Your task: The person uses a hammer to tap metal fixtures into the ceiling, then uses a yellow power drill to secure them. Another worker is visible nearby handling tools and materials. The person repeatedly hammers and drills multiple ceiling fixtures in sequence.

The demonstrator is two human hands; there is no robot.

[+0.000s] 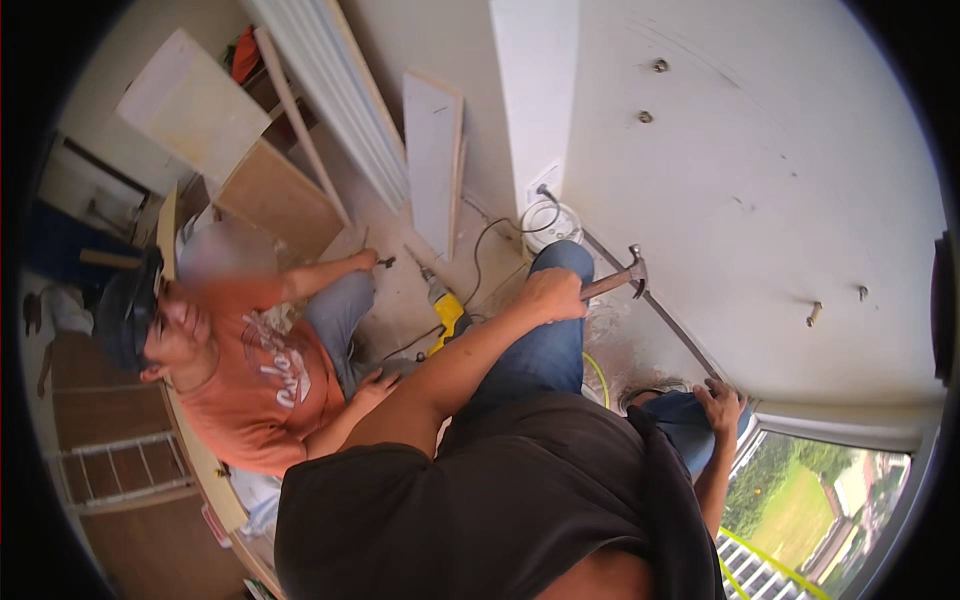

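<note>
My left hand (pixel 553 296) is closed around the wooden handle of a claw hammer (pixel 607 284), above my raised left knee. The hammer's metal head (pixel 637 271) points toward the white wall, apart from it. My right hand (pixel 720 406) rests over my bent right knee with its fingers apart, holding nothing that I can see. Between my left knee and a co-worker in an orange shirt (pixel 260 390), a yellow and grey power drill (pixel 446 312) with a long bit lies on the floor.
A white bucket (pixel 548 228) stands by the wall, with a black cord looping near it. Several bolts (pixel 815 314) stick out of the wall. Boards (pixel 432 165) lean at the back. A window (pixel 810 500) lies low at right. Another person's head is partly blurred.
</note>
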